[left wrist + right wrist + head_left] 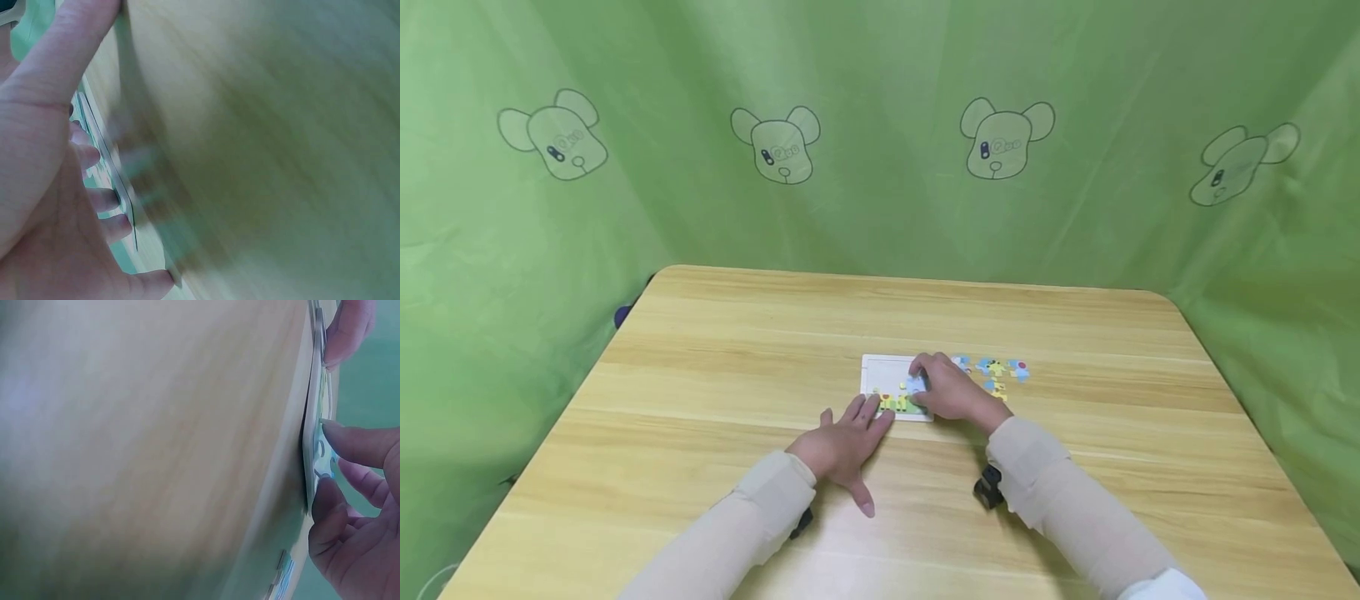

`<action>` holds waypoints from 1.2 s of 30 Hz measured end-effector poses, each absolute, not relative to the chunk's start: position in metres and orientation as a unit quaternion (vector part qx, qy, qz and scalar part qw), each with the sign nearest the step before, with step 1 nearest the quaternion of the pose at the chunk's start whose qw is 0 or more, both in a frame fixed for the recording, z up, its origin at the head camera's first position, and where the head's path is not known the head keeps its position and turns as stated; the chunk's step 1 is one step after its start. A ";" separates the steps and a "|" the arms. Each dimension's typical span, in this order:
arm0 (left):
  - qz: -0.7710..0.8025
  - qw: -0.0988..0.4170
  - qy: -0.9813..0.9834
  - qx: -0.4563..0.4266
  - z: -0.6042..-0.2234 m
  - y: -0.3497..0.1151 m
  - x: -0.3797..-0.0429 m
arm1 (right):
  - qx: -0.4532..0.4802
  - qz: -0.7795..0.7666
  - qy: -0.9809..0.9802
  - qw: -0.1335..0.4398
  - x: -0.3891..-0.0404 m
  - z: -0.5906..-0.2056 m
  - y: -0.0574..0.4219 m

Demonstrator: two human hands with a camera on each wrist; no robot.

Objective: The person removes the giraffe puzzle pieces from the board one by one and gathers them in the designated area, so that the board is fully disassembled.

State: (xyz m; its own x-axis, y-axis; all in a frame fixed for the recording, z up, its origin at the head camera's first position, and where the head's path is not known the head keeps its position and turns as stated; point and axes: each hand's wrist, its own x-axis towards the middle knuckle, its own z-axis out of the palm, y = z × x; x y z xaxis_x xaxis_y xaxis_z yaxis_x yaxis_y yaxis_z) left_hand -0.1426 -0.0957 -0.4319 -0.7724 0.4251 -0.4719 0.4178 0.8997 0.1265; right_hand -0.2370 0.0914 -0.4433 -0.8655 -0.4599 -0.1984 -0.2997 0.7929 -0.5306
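In the head view, short outlined lettering is running across three line-drawn, round-eared bear heads printed on the smooth green fabric curtain: the far-left bear head, the centre-left bear head and the centre-right bear head. Its rounded characters are showing too faintly for a sure reading, possibly ending in "uo". The slanted far-right bear head is presenting nothing legible, and neither wrist view is giving any readable text.
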 end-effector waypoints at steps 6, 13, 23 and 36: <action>0.007 0.250 0.942 0.225 -0.433 -0.096 -0.143 | -0.214 -0.246 0.933 0.152 -0.237 -0.441 0.090; 0.009 0.247 0.942 0.227 -0.435 -0.096 -0.142 | -0.214 -0.241 0.936 0.141 -0.237 -0.443 0.091; 0.000 0.239 0.943 0.233 -0.434 -0.097 -0.143 | -0.226 -0.242 0.935 0.130 -0.240 -0.444 0.091; 0.001 0.250 0.941 0.229 -0.434 -0.096 -0.144 | -0.244 -0.235 0.930 0.143 -0.242 -0.445 0.095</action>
